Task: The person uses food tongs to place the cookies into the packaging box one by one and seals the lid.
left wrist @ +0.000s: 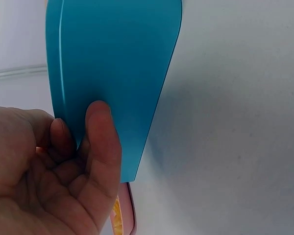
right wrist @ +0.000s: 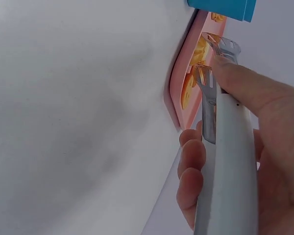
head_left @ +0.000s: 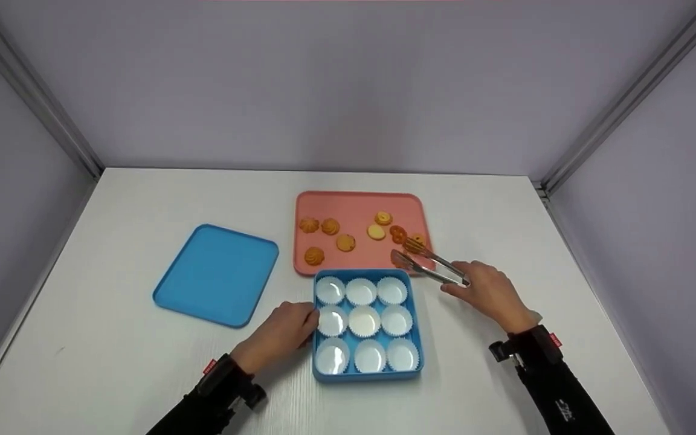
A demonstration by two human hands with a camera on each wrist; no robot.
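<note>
I am in what looks like a lab's recording booth — plain pale panels (head_left: 360, 84) close in three sides; grey metal strips (head_left: 34, 90) line the corners; a white table (head_left: 100, 344) stands between; I wear black camera cuffs (head_left: 225, 376).

White table (head_left: 94, 338) between pale walls (head_left: 233, 84)

Tongs (right wrist: 235, 147) look metallic, the box (left wrist: 122, 63) smooth plastic.

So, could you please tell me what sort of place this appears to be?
Probably a recording booth: plain panels enclose three sides of a white table, with two black wrist-worn devices visible.
</note>
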